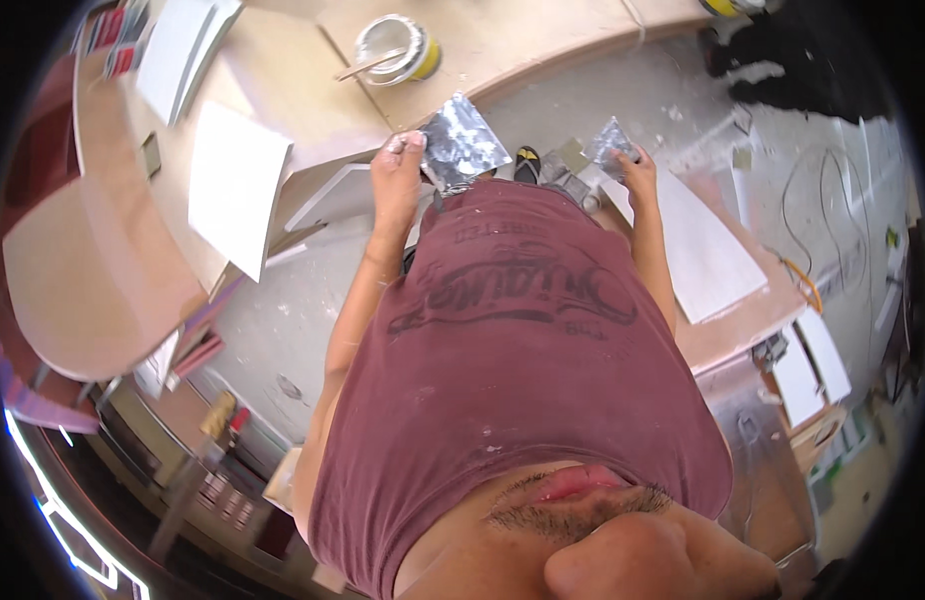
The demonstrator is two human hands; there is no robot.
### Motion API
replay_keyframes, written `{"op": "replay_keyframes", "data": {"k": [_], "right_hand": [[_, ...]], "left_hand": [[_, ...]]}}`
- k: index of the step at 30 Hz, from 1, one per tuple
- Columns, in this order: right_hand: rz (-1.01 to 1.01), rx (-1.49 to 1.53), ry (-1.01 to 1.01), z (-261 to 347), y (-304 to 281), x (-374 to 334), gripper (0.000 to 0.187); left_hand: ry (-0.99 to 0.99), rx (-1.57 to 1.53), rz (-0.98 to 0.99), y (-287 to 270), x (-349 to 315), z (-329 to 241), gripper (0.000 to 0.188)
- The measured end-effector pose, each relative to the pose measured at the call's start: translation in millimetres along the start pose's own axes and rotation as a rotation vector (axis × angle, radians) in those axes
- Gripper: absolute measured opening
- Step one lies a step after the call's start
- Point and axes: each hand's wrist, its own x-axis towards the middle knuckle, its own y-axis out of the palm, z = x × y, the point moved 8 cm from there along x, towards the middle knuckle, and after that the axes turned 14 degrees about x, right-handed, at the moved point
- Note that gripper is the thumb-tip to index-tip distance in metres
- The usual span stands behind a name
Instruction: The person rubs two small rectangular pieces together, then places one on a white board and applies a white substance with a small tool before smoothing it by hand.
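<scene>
Gripping a wide, filler-smeared putty knife (463, 145), the left hand (396, 165) is closed on its handle beside the table (303, 110); the right hand (638, 170) is closed on a smaller scraper (611, 142). Farther off on the table stands an open tin (395, 48) of pale filler, a stick resting across it.
</scene>
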Motion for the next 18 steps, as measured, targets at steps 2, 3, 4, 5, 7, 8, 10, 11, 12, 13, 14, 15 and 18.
{"op": "replay_keyframes", "data": {"k": [2,3,4,5,7,8,10,11,12,13,14,15,18], "right_hand": [[-0.127,0.21,0.063,-1,-2,11,0.04],[-0.1,0.197,0.064,8,10,15,0.04],[-0.102,0.28,0.094,22,25,18,0.038],[-0.103,0.36,0.127,35,43,21,0.035],[-0.062,0.357,0.104,62,81,31,0.036],[-0.034,0.37,0.083,74,104,38,0.037],[0.096,0.263,0.027,95,152,57,0.034],[0.217,0.175,-0.03,106,184,66,0.031],[0.251,0.072,-0.071,119,220,71,0.03],[0.288,-0.031,-0.112,132,258,74,0.028],[0.318,-0.157,-0.255,158,279,81,0.028],[0.368,-0.293,-0.376,170,312,93,0.027],[0.401,-0.656,-0.623,177,409,116,0.031]], "left_hand": [[0.005,-0.01,0.011,-2,-4,0,0.019],[0.004,-0.018,-0.017,-8,-5,3,0.019],[-0.023,-0.051,-0.041,-14,-7,12,0.02],[-0.052,-0.085,-0.066,-21,-10,22,0.02],[-0.06,-0.095,-0.095,-34,-9,40,0.02],[-0.07,-0.086,-0.137,-42,-12,48,0.021],[-0.092,-0.095,-0.186,-52,-16,54,0.021],[-0.169,-0.12,-0.185,-55,-19,61,0.021],[-0.247,-0.145,-0.19,-60,-23,70,0.021],[-0.262,-0.167,-0.213,-66,-25,79,0.021],[-0.259,-0.183,-0.212,-65,-22,79,0.022],[-0.277,-0.202,-0.234,-69,-21,89,0.022],[-0.276,-0.264,-0.319,-76,-21,116,0.022]]}}
